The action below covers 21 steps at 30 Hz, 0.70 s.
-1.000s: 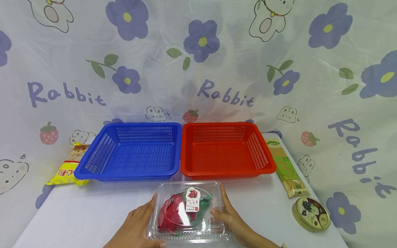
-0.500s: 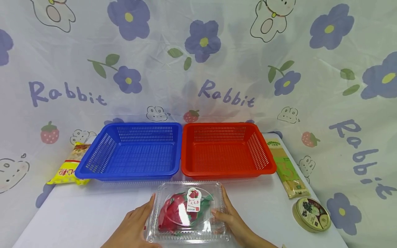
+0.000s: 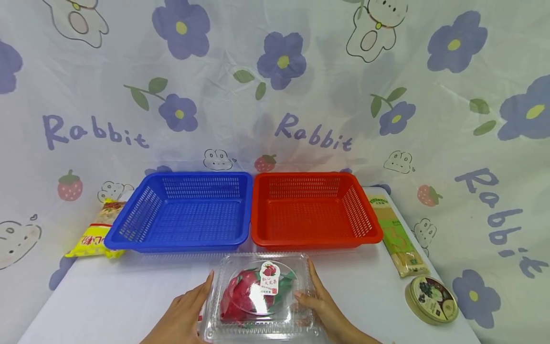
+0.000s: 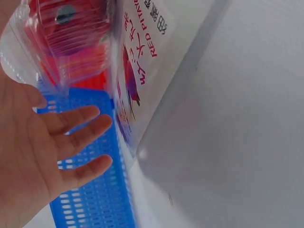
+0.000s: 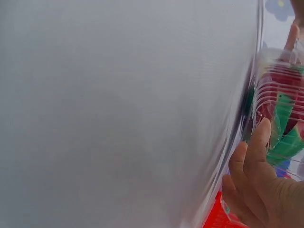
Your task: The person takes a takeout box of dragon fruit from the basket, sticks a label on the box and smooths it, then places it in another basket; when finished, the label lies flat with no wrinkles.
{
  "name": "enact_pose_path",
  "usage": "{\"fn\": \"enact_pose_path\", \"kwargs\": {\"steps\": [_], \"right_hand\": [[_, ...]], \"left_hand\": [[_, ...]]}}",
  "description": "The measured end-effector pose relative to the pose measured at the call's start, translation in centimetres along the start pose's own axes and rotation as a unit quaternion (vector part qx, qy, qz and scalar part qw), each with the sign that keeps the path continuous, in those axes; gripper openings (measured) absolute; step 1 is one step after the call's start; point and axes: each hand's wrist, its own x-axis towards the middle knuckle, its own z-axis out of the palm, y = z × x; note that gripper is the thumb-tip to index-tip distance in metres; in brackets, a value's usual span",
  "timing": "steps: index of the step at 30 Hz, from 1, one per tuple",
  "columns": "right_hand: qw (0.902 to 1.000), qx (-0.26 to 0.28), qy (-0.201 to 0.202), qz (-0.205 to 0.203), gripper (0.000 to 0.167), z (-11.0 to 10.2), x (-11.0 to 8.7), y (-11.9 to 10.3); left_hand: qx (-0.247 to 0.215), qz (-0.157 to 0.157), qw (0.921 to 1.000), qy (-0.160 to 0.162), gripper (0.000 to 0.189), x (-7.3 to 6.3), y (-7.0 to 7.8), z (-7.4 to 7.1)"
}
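Observation:
A clear plastic clamshell box (image 3: 262,291) stands at the near middle of the table, with a red pitaya (image 3: 242,294) inside and a fruit label (image 3: 269,278) on its lid. My right hand (image 3: 324,306) grips its right side, thumb over the lid; in the right wrist view, curled fingers (image 5: 259,149) touch the ribbed wall. Along the left side lies my left hand (image 3: 185,310). Its fingers (image 4: 80,135) are spread and fairly straight in the left wrist view. Beside them shows a white panel (image 4: 147,61) printed "RED PITAYA"; most of it is hidden in the head view.
A blue basket (image 3: 176,246) and a red basket (image 3: 318,242) stand side by side behind the box. At far left lies a yellow bag (image 3: 92,239). On the right are a green pasta packet (image 3: 397,239) and a round tin (image 3: 431,300).
My left thumb has drawn back from the box's near left corner. The right hand keeps its grip. The box sits almost where it was, and the head view has shifted slightly.

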Motion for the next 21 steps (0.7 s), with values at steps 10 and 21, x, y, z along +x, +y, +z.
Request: {"fn": "enact_pose_path", "kwargs": {"steps": [10,21], "right_hand": [[0.9996,0.029,-0.004,0.005,0.094,0.07,-0.13,-0.02],[0.9992,0.038,-0.009,-0.001,0.094,0.08,-0.25,-0.07]], "left_hand": [[-0.006,-0.001,1.0000,-0.004,0.149,-0.11,0.00,-0.17],[-0.020,-0.010,0.9994,-0.025,0.146,-0.05,0.20,-0.38]]}}
